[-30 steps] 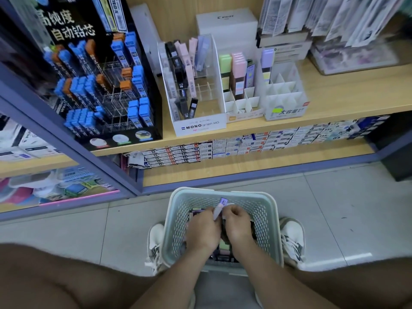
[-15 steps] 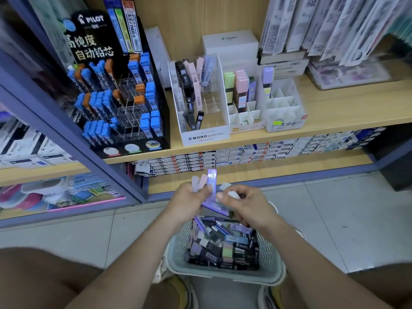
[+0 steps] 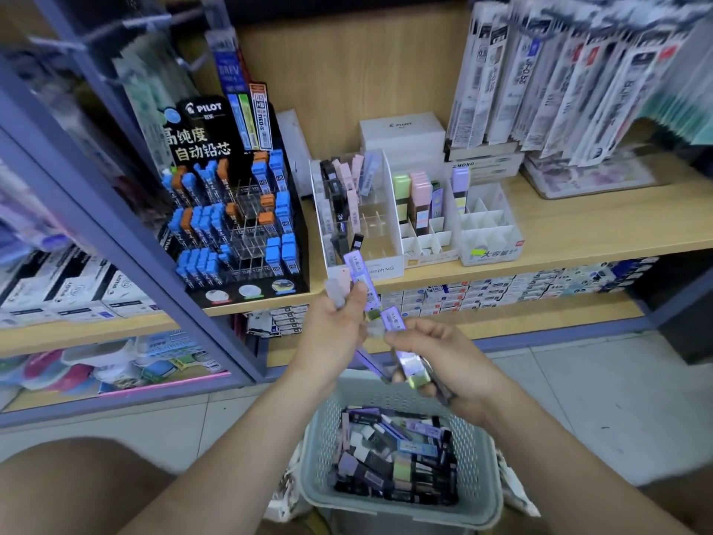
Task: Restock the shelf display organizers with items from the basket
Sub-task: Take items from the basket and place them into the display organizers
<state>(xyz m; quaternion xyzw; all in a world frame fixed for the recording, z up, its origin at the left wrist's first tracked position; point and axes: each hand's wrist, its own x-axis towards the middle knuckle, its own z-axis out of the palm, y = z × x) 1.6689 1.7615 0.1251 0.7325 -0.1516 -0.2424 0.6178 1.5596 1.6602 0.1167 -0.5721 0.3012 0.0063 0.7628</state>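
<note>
A grey perforated basket (image 3: 316, 449) sits on the floor between my feet, full of slim lead-refill cases in purple, black, green and pink. My left hand (image 3: 332, 334) is raised above it, shut on several cases (image 3: 357, 270), purple and pale pink, that fan upward. My right hand (image 3: 436, 364) is close beside it, shut on purple cases (image 3: 407, 361). On the wooden shelf stand white organizers: a MONO one (image 3: 389, 241) partly filled, a divided one (image 3: 420, 241) with pastel cases, and another divided one (image 3: 488, 233) holding one lilac case.
A black Pilot lead display (image 3: 239, 225) with blue and orange cases stands left of the organizers. A purple shelf upright (image 3: 127, 245) slants at the left. White boxes (image 3: 403, 131) and hanging refill packs (image 3: 559, 71) fill the shelf's back. Boxed stock (image 3: 482, 289) lines the lower shelf.
Both hands came up out of the basket with cases in them and rose toward the shelf. My view tilted upward, so more of the shelf shows.
</note>
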